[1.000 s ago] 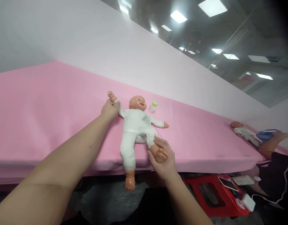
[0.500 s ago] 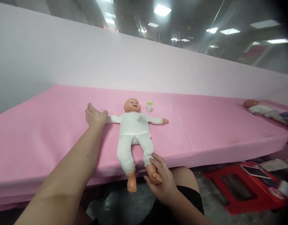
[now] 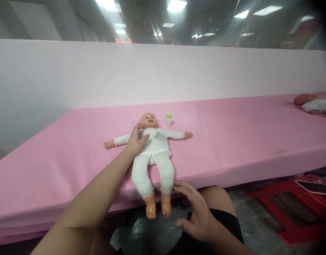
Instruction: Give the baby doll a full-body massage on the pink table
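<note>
A baby doll [image 3: 156, 143] in a white cloth body lies face up on the pink-covered bed [image 3: 226, 138], arms spread and its feet past the front edge. My left hand [image 3: 138, 141] rests at the doll's shoulder and chest, thumb apart from the fingers, not gripping. Beside the doll's foot on the right, my right hand [image 3: 196, 210] hovers with fingers and thumb apart, holding nothing. A small bottle [image 3: 168, 119] with a green cap stands upright near the doll's head.
Another doll [image 3: 318, 104] lies at the far right of the bed. A red plastic stool [image 3: 290, 212] with a phone [image 3: 314, 187] on it stands at lower right. Behind the bed runs a white wall [image 3: 165, 74] with glass above.
My left hand has moved from the doll's hand inward to its shoulder and chest. My right hand has let go of the doll's foot and drawn away to the right. The view has levelled.
</note>
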A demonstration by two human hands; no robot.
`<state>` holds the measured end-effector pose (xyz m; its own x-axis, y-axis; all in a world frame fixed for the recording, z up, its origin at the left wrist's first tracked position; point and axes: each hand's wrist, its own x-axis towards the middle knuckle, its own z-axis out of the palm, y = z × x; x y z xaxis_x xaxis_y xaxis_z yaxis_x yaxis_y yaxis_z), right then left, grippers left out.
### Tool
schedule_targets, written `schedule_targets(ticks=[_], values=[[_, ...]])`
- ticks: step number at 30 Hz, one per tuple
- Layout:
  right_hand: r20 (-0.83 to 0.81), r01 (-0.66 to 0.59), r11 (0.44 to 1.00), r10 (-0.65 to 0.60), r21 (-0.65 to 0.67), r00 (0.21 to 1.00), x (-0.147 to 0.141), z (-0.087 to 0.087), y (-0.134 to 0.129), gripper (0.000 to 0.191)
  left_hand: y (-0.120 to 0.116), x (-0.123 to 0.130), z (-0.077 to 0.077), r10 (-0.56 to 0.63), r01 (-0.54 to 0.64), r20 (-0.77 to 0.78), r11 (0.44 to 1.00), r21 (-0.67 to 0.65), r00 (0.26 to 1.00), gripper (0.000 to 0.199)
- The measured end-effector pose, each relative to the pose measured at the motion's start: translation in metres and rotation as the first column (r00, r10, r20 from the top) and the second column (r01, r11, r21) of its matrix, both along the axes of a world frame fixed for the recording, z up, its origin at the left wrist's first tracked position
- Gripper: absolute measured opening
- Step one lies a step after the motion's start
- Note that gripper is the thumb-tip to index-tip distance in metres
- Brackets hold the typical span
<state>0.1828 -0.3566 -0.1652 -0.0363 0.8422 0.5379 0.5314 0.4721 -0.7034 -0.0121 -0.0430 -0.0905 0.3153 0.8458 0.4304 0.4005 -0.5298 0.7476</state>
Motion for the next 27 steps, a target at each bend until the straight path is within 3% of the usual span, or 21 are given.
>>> schedule_targets(ticks=[4,8,10,13,16,18,21,24,27], values=[[-0.352,0.064,0.984,-0.119,-0.165,0.928,0.014,0.017,0.032,0.04,0.0,-0.001,-0.001,-0.008,0.003,-0.091,0.999,-0.051,0.996,0.085],[-0.619,0.028,0.957,-0.209,-0.289,0.757,0.02,0.047,0.093,0.046,0.002,-0.005,0.0,0.032,-0.041,-0.125,0.996,-0.073,0.992,0.072],[-0.713,-0.108,0.93,-0.192,-0.353,0.674,0.016,0.061,0.125,0.042,0.002,-0.006,-0.001,0.052,-0.062,-0.123,0.995,-0.08,0.991,0.07],[-0.778,-0.303,0.857,-0.165,-0.417,0.606,0.003,0.074,0.169,0.026,0.002,-0.007,-0.002,0.056,-0.066,-0.096,0.993,-0.101,0.994,0.072],[-0.769,-0.309,0.87,-0.117,-0.384,0.628,-0.008,0.077,0.209,0.024,0.002,-0.009,-0.002,0.045,-0.052,-0.051,0.987,-0.153,0.998,0.076],[-0.758,-0.355,0.868,-0.037,-0.347,0.652,-0.011,0.079,0.233,0.037,0.002,-0.011,-0.001,0.045,-0.047,-0.015,0.98,-0.196,0.999,0.081],[-0.779,-0.495,0.755,-0.034,-0.43,0.626,-0.012,0.083,0.26,0.055,0.002,-0.015,-0.001,0.043,-0.037,0.018,0.969,-0.242,0.999,0.089],[-0.813,-0.598,0.612,-0.133,-0.517,0.567,-0.014,0.085,0.278,0.048,0.003,-0.017,-0.002,0.03,-0.021,0.033,0.966,-0.256,0.999,0.089],[-0.871,-0.645,0.628,-0.111,-0.434,0.478,-0.019,0.083,0.284,0.035,0.005,-0.018,-0.002,0.008,0.024,0.103,0.954,-0.298,0.995,0.084]])
